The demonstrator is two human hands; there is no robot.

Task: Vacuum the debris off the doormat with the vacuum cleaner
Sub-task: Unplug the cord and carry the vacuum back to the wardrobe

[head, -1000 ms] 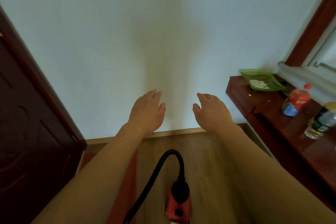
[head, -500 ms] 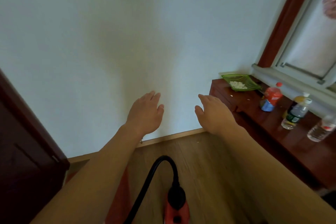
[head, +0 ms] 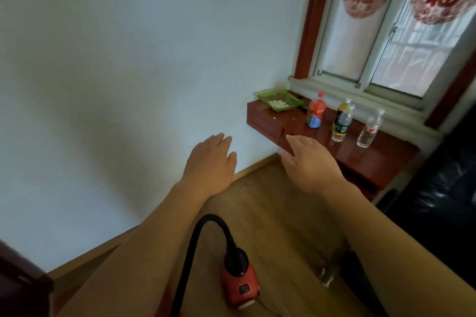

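- Both hands are held out flat with fingers straight and nothing gripped: the left hand [head: 210, 162] before the wall [head: 128, 85], the right hand [head: 309, 165] at the near edge of the shelf [head: 360, 152].
- The vacuum cleaner [head: 239, 288] is seen on the wooden floor [head: 270, 213] between the forearms, its black hose [head: 195, 239] arched up and leftward; the doormat cannot be made out.
- Open floor is bounded by the wall ahead, the shelf at right, a black seat [head: 450, 201] nearer, and a door [head: 20, 291] corner at lower left.
- Against half a second earlier, the view is swung rightward: more of the window [head: 386, 33] is shown, less of the door; the hands are unchanged.
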